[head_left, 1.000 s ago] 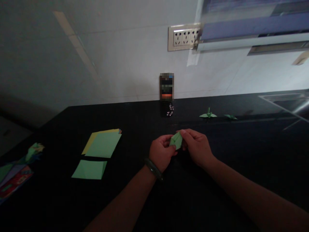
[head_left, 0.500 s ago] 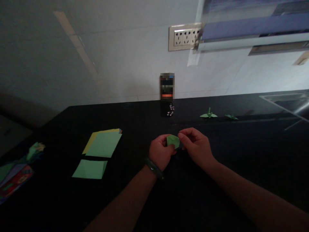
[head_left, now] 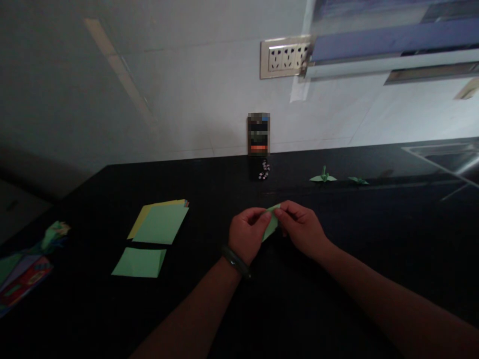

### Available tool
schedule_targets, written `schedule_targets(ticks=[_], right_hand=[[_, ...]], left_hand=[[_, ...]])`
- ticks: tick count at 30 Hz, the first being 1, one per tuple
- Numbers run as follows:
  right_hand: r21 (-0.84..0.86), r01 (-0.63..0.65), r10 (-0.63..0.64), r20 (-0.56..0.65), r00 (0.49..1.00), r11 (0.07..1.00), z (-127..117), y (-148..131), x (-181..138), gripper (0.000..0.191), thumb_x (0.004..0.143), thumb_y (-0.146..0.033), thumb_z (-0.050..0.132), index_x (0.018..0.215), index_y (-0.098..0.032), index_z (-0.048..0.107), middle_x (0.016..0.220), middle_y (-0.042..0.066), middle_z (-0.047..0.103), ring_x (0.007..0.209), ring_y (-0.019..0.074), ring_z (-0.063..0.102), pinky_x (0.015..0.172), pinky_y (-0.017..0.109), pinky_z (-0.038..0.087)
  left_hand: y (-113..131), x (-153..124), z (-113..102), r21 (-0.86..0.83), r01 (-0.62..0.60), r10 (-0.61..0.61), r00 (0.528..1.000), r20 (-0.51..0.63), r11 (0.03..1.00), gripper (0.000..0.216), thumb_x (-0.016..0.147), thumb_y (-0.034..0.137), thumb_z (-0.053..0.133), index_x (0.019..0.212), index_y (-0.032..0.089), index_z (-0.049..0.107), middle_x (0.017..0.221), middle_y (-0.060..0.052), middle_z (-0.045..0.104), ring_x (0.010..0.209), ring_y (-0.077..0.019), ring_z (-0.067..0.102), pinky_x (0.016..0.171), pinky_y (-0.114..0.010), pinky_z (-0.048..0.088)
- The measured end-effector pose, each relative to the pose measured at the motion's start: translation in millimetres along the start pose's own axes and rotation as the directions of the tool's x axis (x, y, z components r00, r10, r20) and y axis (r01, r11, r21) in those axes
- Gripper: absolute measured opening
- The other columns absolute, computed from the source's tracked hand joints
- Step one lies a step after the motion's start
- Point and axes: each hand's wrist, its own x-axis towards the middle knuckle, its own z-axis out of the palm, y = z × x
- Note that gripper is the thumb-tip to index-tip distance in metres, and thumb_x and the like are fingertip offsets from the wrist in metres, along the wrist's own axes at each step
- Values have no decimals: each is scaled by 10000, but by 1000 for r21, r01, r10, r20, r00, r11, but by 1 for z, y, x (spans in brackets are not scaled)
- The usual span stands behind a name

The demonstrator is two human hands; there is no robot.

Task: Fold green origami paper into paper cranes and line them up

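A small folded piece of green paper (head_left: 271, 228) is pinched between my two hands above the black counter. My left hand (head_left: 247, 233), with a dark bangle on its wrist, grips the paper's left side, thumb on top. On the upper right part, my right hand (head_left: 302, 224) presses it between thumb and fingers. The two thumbs lie close together, and my fingers hide much of the folds. To the left lies a stack of green and yellow paper sheets (head_left: 160, 224), with a creased green sheet (head_left: 138, 263) just in front of it.
Two folded green paper cranes, one upright (head_left: 324, 176) and one flatter (head_left: 359, 181), sit at the back right. A phone (head_left: 258, 134) leans on the wall behind a beaded string (head_left: 264, 170). Colourful packaging (head_left: 28, 281) lies far left; a sink edge (head_left: 441, 162) is far right.
The folded green paper has turned and now shows a longer, slanted shape. My right hand has closed in and grips it, and my left thumb has moved up along it.
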Motion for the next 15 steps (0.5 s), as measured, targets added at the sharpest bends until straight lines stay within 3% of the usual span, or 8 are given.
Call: schedule_targets(ticks=[6,15], right_hand=[[91,-43,46,-34,998,995,2,2,1,162,750,-318,548,760,-160,584,581,-17,535,456,80,449,417,203,376],[-13,36,-37,-37,999,999,2,4,-1,188,781,-297,518,800,-150,634,575,-10,548,472,91,469,447,223,391]], left_hand=[[-5,1,-2,136,-51,55,998,-29,989,190,691,326,608,722,145,654,637,-25,642,572,-130,574,514,-224,436],[-5,1,-3,197,-88,99,994,-48,976,197,732,284,576,826,159,696,728,-47,696,652,-158,621,587,-258,469]])
